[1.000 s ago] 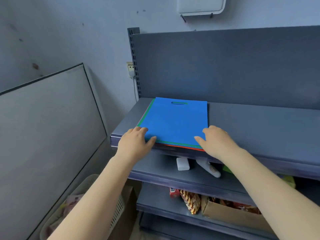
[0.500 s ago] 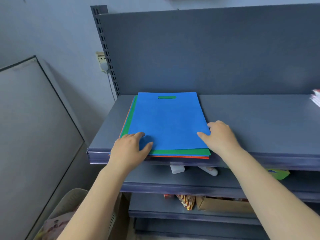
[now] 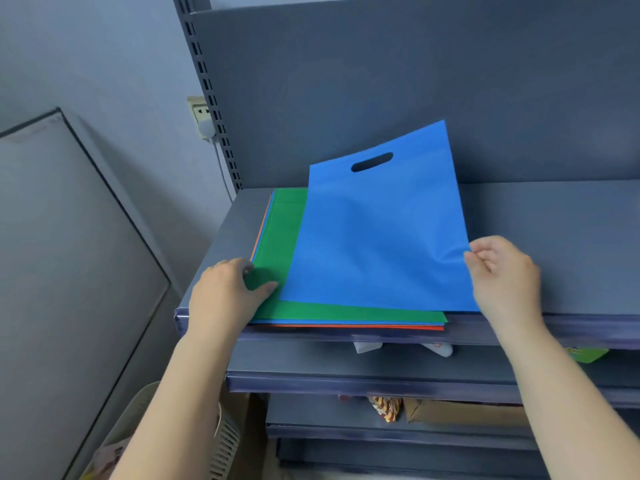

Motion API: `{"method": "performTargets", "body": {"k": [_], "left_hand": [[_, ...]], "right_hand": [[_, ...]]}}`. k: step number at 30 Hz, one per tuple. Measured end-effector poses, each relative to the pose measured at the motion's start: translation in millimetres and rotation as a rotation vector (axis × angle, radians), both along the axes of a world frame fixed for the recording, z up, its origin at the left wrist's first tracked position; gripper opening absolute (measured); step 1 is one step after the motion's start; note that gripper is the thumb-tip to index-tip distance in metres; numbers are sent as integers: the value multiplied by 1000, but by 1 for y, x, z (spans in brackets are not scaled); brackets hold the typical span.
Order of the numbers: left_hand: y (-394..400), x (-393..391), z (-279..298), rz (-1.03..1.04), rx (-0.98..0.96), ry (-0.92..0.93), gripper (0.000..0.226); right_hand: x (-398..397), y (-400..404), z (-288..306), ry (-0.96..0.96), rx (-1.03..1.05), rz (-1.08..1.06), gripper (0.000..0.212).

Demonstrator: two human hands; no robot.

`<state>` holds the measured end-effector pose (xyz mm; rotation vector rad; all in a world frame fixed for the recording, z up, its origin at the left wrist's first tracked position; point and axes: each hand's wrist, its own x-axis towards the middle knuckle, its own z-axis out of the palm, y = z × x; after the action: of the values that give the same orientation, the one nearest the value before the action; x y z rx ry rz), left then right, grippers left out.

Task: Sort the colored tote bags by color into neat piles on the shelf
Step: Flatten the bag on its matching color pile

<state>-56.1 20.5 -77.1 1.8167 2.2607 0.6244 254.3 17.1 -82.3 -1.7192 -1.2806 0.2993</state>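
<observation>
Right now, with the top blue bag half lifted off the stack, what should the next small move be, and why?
Probably carry the blue bag rightward onto the bare shelf to start a blue pile. The right hand pinches its edge, and the left hand presses on the green bag beneath.

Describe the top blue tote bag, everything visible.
The blue tote bag is a flat, plain rectangle of matte, fabric-like material with an oval die-cut handle slot near its far edge. It is lifted and tilted, far edge raised, skewed right over the stack. The right hand pinches its right edge, creasing it there. Its near edge lies over the green bag, which the left hand presses down.
</observation>
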Motion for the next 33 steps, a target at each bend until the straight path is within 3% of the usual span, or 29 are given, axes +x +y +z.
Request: {"method": "performTargets", "body": {"k": [5, 11, 16, 20, 24, 26, 29, 31, 33], "left_hand": [[7, -6, 1, 66, 20, -153, 41], [7, -4, -1, 110, -91, -90, 46], [11, -5, 1, 137, -88, -141, 37], [8, -3, 1, 95, 5, -110, 28], [4, -7, 3, 36, 92, -53, 46], [4, -9, 3, 30, 129, -29, 51], [3, -12, 0, 25, 215, 4, 32], [0, -12, 0, 13, 307, -12, 16], [-4, -10, 3, 26, 399, -87, 18]], "right_hand": [[0, 2, 1, 83, 25, 9, 7], [-1, 0, 2, 104, -7, 47, 6], [-8, 6, 4, 124, -115, 64, 5], [-8, 13, 4, 161, -216, 55, 11], [-8, 16, 5, 259, -321, 89, 32], [-9, 17, 4, 315, -347, 108, 28], [-10, 19, 3, 262, -332, 116, 6], [-10, 20, 1, 209, -289, 130, 15], [-9, 20, 1, 198, -249, 156, 16]]}}
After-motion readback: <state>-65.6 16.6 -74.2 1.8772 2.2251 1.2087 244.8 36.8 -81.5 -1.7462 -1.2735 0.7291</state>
